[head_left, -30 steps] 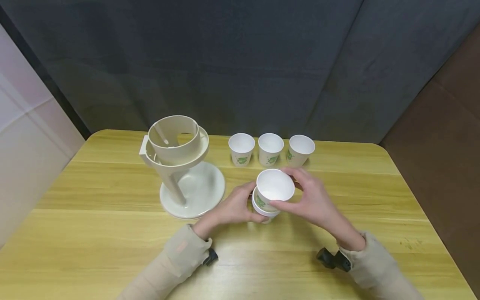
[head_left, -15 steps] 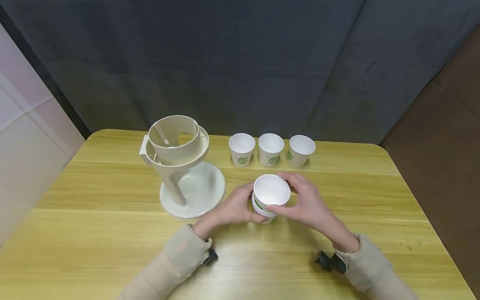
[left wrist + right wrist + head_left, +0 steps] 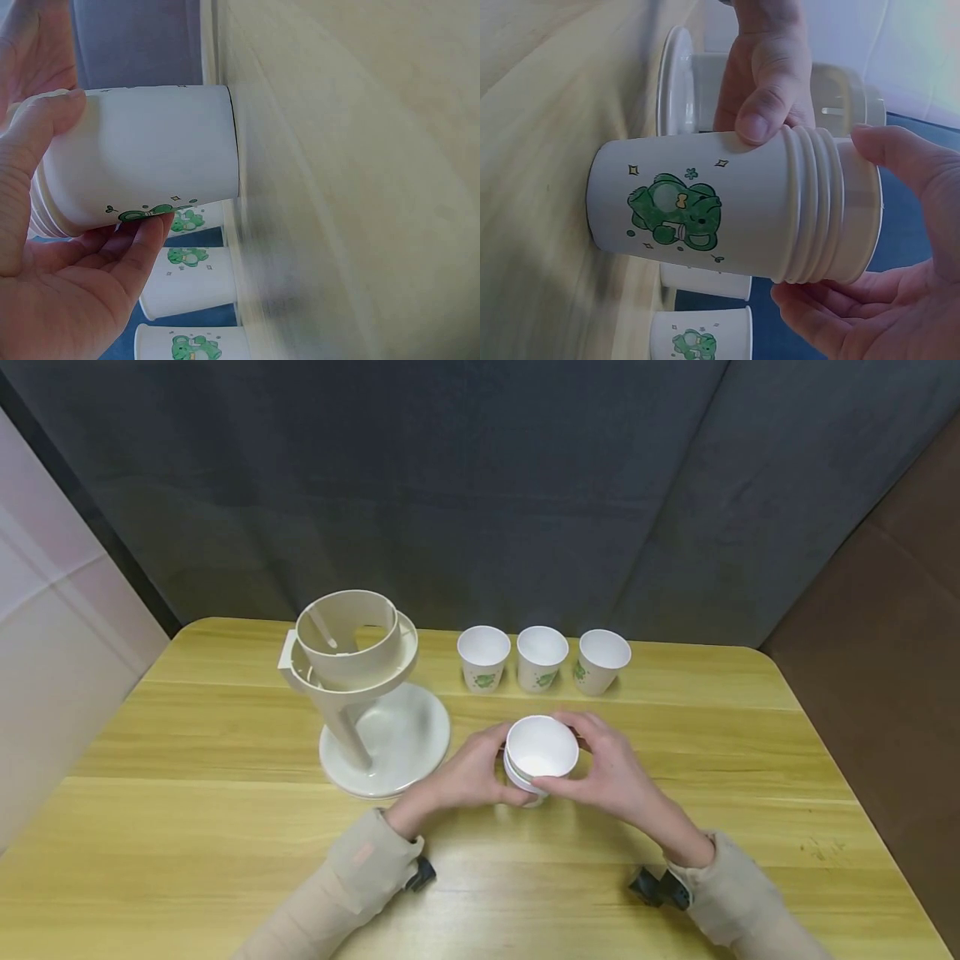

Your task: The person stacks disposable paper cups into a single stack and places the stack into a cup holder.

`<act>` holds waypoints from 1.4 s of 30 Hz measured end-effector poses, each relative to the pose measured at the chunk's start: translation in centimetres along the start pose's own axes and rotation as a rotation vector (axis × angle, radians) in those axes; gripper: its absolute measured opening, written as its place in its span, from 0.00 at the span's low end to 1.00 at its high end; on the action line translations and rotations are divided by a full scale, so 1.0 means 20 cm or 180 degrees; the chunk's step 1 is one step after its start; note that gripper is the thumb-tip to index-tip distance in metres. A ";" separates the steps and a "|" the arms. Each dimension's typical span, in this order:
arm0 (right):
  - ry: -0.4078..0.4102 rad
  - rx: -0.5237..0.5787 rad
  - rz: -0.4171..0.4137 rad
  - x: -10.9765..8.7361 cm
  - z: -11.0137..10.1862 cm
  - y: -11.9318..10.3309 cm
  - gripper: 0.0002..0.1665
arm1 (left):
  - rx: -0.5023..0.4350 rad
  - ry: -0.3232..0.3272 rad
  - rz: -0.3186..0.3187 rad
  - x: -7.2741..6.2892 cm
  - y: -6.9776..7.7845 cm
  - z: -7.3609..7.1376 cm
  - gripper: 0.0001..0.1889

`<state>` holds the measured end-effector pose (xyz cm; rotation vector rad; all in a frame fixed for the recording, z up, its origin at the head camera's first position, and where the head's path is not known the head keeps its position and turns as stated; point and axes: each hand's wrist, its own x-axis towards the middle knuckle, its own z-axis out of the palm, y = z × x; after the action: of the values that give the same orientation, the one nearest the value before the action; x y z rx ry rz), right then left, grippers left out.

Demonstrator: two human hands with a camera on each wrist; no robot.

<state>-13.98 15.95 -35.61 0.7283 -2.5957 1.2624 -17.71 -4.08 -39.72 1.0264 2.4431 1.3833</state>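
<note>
A stack of nested white paper cups (image 3: 697, 210) with a green cartoon bear print stands upright on the table. My left hand (image 3: 472, 772) grips its side, thumb near the rims and fingers curled round the far side. The topmost paper cup (image 3: 542, 746) sits most of the way down inside the stack, its wall still showing above the lower rims in the right wrist view. Thumb and fingers of my right hand (image 3: 615, 772) hold this top cup near its rim. The stacked rims (image 3: 814, 206) lie close together between both hands.
Behind the hands, three single paper cups (image 3: 483, 658) stand in a row near the table's far edge. A cream plastic stand (image 3: 352, 685) with a ring top and round base is left of the stack. A dark curtain hangs behind the wooden table (image 3: 187, 860).
My right hand has lowered the top paper cup and brought it slightly left, deeper into the stack. The left hand, the row of cups and the stand have kept their places.
</note>
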 end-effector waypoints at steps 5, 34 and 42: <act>-0.0048 0.0002 0.0001 0.00 0.01 0.01 0.38 | 0.0002 0.0004 -0.0017 0.00 0.00 0.00 0.39; 0.0034 0.0245 0.0216 0.00 -0.05 0.08 0.39 | 0.0073 0.0042 0.0035 0.00 0.01 0.00 0.37; 0.0430 0.0093 0.0596 0.06 -0.15 0.21 0.40 | 0.0037 0.0053 0.0056 0.00 0.01 0.00 0.38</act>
<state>-17.23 19.97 -36.22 0.3959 -2.5883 1.3519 -17.60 -3.99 -39.49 1.0457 2.4628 1.3900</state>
